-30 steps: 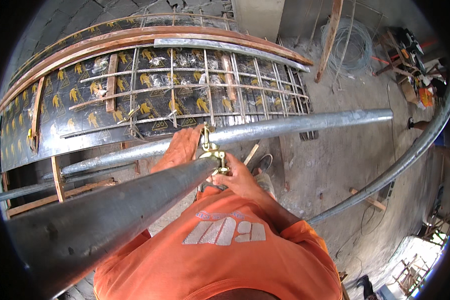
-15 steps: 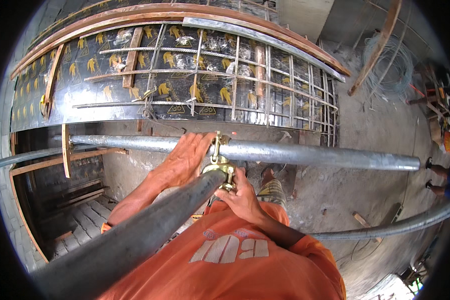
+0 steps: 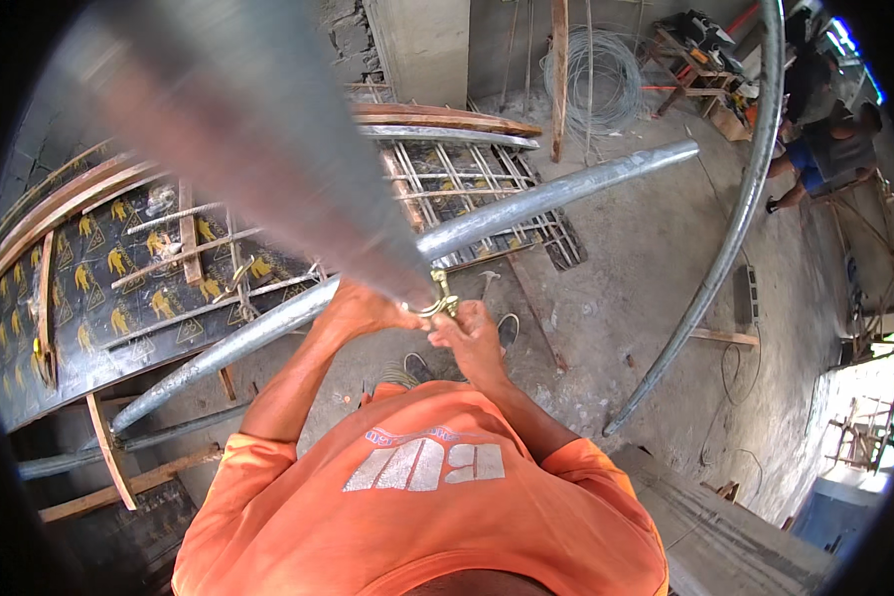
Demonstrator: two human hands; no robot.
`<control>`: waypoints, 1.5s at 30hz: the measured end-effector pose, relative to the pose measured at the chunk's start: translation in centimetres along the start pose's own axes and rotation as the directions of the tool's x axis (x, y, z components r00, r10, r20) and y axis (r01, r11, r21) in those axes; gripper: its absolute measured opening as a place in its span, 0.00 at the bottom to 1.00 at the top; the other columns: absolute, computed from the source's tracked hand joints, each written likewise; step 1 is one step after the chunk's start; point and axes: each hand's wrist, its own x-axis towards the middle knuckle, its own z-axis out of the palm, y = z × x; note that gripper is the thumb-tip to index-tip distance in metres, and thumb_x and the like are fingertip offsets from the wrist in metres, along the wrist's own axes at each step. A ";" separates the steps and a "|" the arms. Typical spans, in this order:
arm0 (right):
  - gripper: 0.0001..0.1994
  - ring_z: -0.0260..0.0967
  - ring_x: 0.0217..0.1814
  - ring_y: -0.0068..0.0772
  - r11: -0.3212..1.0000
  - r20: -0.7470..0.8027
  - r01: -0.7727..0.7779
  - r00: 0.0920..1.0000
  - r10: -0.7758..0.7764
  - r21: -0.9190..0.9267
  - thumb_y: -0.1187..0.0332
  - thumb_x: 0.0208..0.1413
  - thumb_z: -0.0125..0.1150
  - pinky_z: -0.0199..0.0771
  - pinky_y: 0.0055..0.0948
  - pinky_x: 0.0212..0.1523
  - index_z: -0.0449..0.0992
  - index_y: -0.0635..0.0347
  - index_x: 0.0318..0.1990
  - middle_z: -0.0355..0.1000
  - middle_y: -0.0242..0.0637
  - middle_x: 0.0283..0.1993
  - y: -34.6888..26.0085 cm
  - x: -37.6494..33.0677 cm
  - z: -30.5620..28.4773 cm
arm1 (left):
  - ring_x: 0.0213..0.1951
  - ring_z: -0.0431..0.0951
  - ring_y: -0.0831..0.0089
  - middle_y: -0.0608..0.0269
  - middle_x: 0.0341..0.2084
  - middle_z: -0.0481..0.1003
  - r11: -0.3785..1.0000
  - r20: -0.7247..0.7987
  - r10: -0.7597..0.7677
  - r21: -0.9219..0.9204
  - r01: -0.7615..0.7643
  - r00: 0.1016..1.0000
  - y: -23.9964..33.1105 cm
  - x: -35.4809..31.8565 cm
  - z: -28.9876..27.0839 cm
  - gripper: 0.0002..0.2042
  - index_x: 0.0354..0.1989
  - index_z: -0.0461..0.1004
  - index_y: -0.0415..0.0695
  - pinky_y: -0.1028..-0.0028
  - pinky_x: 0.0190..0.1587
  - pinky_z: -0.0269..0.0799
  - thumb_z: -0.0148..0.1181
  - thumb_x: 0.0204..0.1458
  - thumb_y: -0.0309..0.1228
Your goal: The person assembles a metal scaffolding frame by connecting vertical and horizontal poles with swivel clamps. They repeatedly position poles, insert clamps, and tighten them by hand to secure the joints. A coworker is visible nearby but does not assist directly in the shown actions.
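Our left hand [image 3: 363,310] and right hand [image 3: 472,333] now pinch the brass coupler [image 3: 435,298] nearer us, the horizontal scaffold pipe [image 3: 526,204] having swung diagonal.

— What's the person wearing?
— A bright orange T-shirt [image 3: 417,497] with short sleeves; the left sleeve [image 3: 243,467] ends above the elbow, the right sleeve [image 3: 586,472] likewise.
— Any markings on it?
— A pale grey printed emblem [image 3: 422,465] of blocky shapes on the chest, with a thin line of small coloured lettering above it.
— Gloves, a watch?
— Forearms and both hands are bare. Dark shoes with pale soles [image 3: 508,328] show below.
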 end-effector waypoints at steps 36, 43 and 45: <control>0.24 0.70 0.27 0.28 0.917 -0.250 0.091 0.947 -0.200 -0.388 0.48 0.74 0.42 0.73 0.29 0.26 0.71 0.61 0.42 0.64 0.32 0.30 0.2 -0.5 2.9 | 0.54 0.72 0.51 0.45 0.48 0.73 0.984 -0.160 -0.141 0.084 0.156 0.977 0.3 1.1 2.5 0.60 0.54 0.67 0.29 0.60 0.58 0.62 0.85 0.11 0.59; 0.24 0.72 0.30 0.30 0.880 -0.160 0.112 0.965 -0.208 -0.462 0.48 0.71 0.47 0.77 0.30 0.28 0.74 0.64 0.43 0.68 0.34 0.33 -0.3 -0.8 2.8 | 0.57 0.73 0.44 0.40 0.50 0.74 0.994 -0.139 -0.098 0.036 0.104 0.985 -0.6 1.8 2.9 0.62 0.56 0.68 0.30 0.53 0.60 0.63 0.84 0.08 0.59; 0.24 0.75 0.31 0.34 0.926 -0.185 0.110 0.965 -0.187 -0.362 0.47 0.71 0.50 0.83 0.31 0.31 0.74 0.64 0.48 0.71 0.38 0.35 0.1 -0.7 2.8 | 0.56 0.74 0.41 0.40 0.49 0.75 0.995 -0.125 -0.080 0.049 0.087 0.989 -0.9 1.6 2.5 0.60 0.55 0.71 0.31 0.49 0.59 0.67 0.83 0.09 0.60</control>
